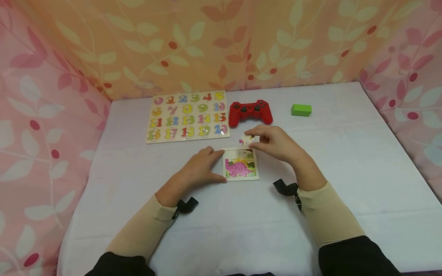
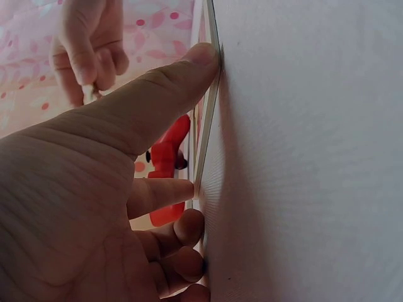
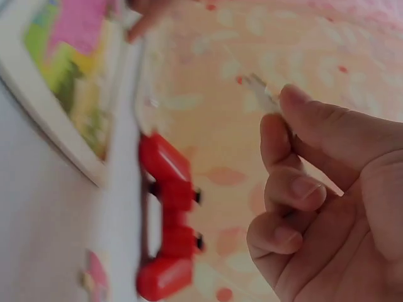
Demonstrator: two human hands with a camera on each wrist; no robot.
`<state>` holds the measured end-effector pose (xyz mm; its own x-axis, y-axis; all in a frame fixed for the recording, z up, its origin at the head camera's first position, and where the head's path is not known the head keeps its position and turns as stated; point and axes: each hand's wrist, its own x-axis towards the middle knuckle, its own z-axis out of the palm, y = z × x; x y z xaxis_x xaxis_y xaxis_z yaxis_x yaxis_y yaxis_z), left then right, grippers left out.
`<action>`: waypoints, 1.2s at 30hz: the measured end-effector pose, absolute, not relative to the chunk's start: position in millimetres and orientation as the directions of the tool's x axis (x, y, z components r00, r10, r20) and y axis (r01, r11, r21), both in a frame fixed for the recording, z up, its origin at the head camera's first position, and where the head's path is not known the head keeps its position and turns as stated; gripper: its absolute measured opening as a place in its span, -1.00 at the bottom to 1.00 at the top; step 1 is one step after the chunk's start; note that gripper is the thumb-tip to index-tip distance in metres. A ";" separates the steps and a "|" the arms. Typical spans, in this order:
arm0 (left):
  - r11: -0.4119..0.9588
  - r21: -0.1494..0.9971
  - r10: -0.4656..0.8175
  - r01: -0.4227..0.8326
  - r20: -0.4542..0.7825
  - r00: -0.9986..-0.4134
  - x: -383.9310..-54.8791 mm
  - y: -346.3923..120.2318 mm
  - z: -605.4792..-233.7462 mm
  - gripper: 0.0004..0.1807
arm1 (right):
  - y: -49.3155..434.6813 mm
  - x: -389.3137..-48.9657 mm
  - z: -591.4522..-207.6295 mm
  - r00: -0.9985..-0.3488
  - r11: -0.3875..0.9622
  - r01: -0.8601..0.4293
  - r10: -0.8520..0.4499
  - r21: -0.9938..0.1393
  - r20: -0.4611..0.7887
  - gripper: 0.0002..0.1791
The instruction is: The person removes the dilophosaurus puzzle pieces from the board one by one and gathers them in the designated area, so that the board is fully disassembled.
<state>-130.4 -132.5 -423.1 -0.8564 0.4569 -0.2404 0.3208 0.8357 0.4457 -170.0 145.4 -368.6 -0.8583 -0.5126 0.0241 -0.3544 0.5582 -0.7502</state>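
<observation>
A small square jigsaw puzzle (image 1: 241, 171) in a pale frame lies on the table, showing a pink dinosaur, with a bare pale area at its upper left. Beside its left edge is my left hand (image 1: 198, 168). The thumb (image 2: 170, 85) presses near the lower corner and the index finger (image 2: 165, 194) touches near the upper one. Above the puzzle's top edge, my right hand (image 1: 276, 142) pinches a puzzle piece (image 1: 247, 140) between thumb and index finger. In the right wrist view this puzzle piece (image 3: 261, 94) shows nearly edge-on, raised off the table.
A number board (image 1: 188, 117) lies at the back left. Right of it sits a red game controller (image 1: 251, 112), beyond my right hand. A green block (image 1: 301, 110) stands farther right. A small pink loose piece (image 3: 96, 275) shows low in the right wrist view. Patterned curtains (image 1: 221, 46) surround the table.
</observation>
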 end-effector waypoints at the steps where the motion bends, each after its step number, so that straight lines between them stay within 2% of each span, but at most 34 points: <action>1: 0.836 0.446 0.457 0.320 -0.241 -0.856 -130.2 -132.4 -422.9 0.10 | 149.2 -169.6 -365.2 -0.866 0.548 -0.341 -0.499 -0.764 0.029 -0.55; 7: 0.834 0.451 0.455 0.317 -0.238 -0.858 -129.1 -132.2 -422.2 0.10 | 172.7 -168.6 -350.3 -0.906 0.537 -0.301 -0.419 -0.788 0.061 -0.59; 18: 0.834 0.449 0.457 0.321 -0.235 -0.858 -129.0 -132.9 -421.8 0.10 | 224.3 -172.5 -341.8 -0.937 0.577 -0.224 -0.348 -0.786 0.011 -0.60; 28: 0.838 0.449 0.450 0.310 -0.246 -0.859 -129.2 -132.6 -422.1 0.11 | 262.0 -185.6 -366.7 -0.945 0.594 -0.099 -0.309 -0.798 -0.113 -0.57; 36: 0.840 0.445 0.445 0.309 -0.243 -0.862 -129.4 -132.4 -424.2 0.11 | 265.6 -198.6 -393.1 -0.916 0.629 -0.075 -0.350 -0.774 -0.196 -0.59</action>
<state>-129.4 -132.4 -424.2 -0.8619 0.4452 -0.2427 0.3087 0.8404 0.4454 -198.6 265.6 -393.1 -0.9161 -0.3496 -0.1961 -0.0745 0.6293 -0.7736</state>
